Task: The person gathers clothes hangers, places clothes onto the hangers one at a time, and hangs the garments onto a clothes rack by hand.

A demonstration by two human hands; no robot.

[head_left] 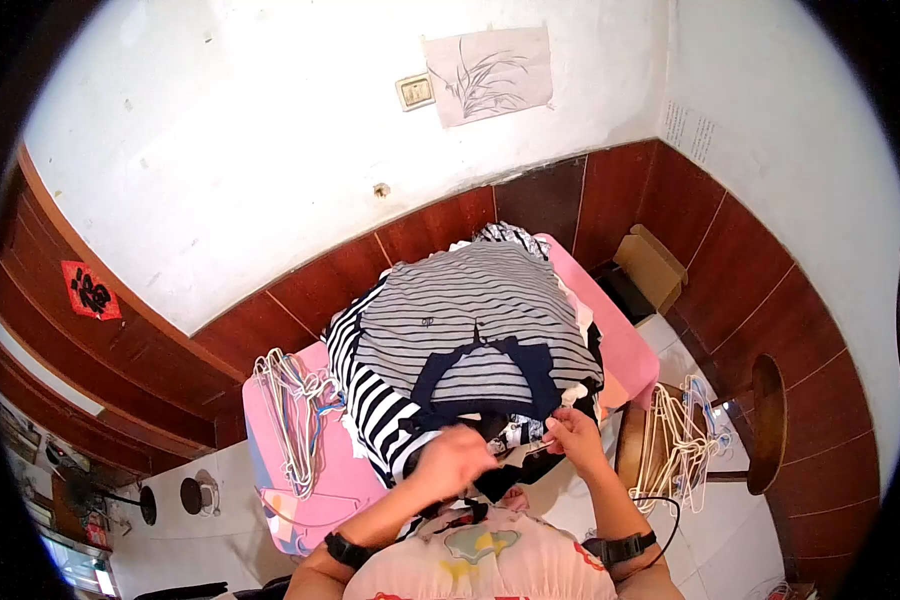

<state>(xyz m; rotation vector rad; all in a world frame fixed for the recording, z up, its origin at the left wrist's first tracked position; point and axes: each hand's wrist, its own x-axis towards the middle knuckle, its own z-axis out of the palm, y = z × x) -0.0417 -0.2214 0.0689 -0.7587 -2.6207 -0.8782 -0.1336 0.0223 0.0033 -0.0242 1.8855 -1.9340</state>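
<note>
White wall (270, 150) above red-brown panelling (433, 230); pink-covered surface (630, 350) below. Item: grey striped shirt (460, 290), dark neckband, laid over heaped clothes on the surface. Handling, as judged: light, soft, limp, apt to sag; best grip, both shoulders beside the neckband. Right hand (574, 438): fingertips drawn together near the neckband's corner, contents unclear. Left hand (455, 460): motion-blurred, perhaps loosely curled, grip cannot be told. Wire hangers (295, 420): bundled, left side.
</note>
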